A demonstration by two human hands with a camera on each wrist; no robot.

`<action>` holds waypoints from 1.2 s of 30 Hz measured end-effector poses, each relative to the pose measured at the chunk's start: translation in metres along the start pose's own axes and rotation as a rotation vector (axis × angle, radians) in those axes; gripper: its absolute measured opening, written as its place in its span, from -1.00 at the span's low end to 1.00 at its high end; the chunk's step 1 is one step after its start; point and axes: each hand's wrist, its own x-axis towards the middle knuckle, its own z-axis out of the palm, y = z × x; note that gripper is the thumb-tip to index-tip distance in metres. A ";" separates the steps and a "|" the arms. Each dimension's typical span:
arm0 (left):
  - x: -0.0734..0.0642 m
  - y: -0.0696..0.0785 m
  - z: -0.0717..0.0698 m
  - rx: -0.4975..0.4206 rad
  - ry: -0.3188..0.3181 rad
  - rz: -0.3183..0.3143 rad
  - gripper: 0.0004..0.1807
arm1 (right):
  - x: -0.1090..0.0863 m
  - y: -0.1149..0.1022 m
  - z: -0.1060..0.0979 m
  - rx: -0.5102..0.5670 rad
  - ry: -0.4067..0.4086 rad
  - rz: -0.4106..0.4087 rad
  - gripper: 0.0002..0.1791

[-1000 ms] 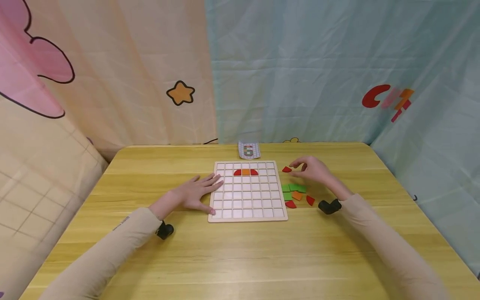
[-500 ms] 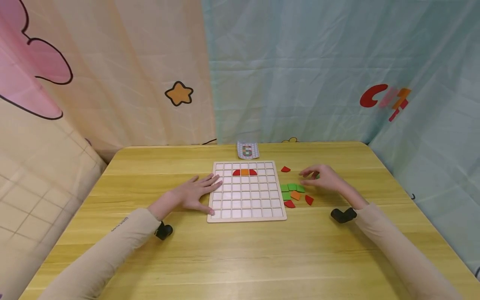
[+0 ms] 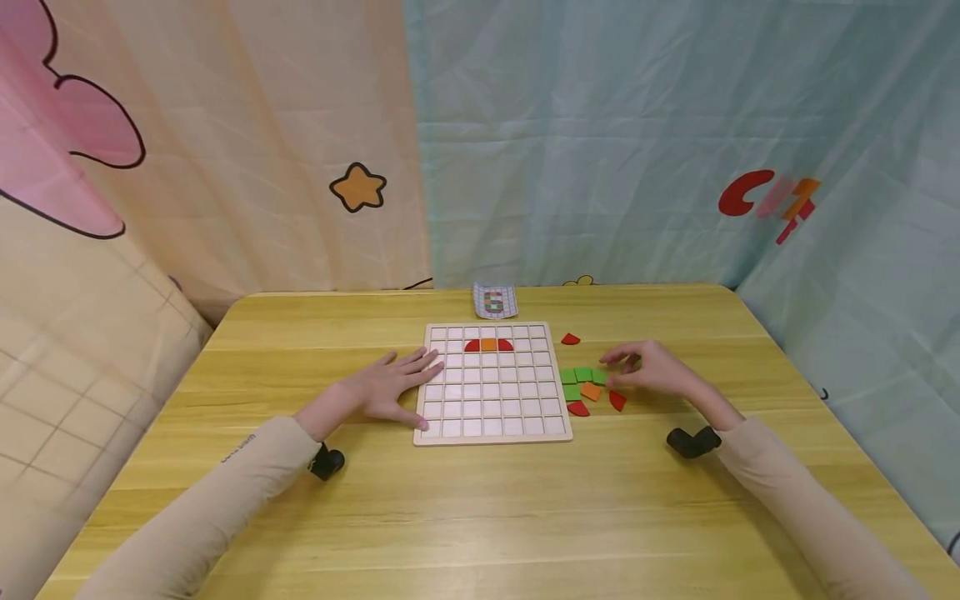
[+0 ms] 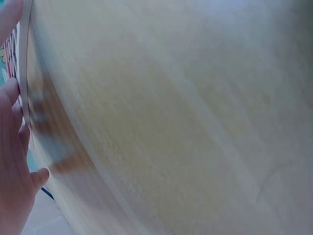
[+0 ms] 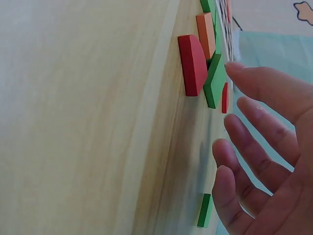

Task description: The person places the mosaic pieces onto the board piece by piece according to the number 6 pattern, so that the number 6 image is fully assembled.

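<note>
My left hand point(image 3: 386, 390) rests with spread fingers on the left edge of the wooden grid board point(image 3: 491, 408). An orange square tile point(image 3: 489, 344) lies on the board between two red quarter-round tiles point(image 3: 506, 345). Right of the board, my right hand point(image 3: 648, 368) hovers with loosely bent fingers, nothing visible between them. Its fingertips are near several green square tiles point(image 3: 572, 392), an orange tile point(image 3: 591, 392) and a red quarter-round tile point(image 3: 617, 401). The right wrist view shows another green tile point(image 5: 204, 210) below that hand, hidden in the head view.
A small pattern card point(image 3: 495, 302) with a coloured figure lies behind the board. One red tile point(image 3: 571, 339) sits apart near the board's upper right corner, another red tile point(image 3: 578, 408) at the pile's near side. Curtains stand behind the wooden table point(image 3: 480, 517).
My right hand has drawn away from the upper red tile, rightward and toward me, to beside the green tiles. That red tile stays on the table. My left hand stays on the board.
</note>
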 end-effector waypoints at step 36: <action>0.000 -0.002 0.002 0.012 0.001 0.004 0.15 | 0.008 -0.008 0.006 -0.021 0.004 0.078 -0.63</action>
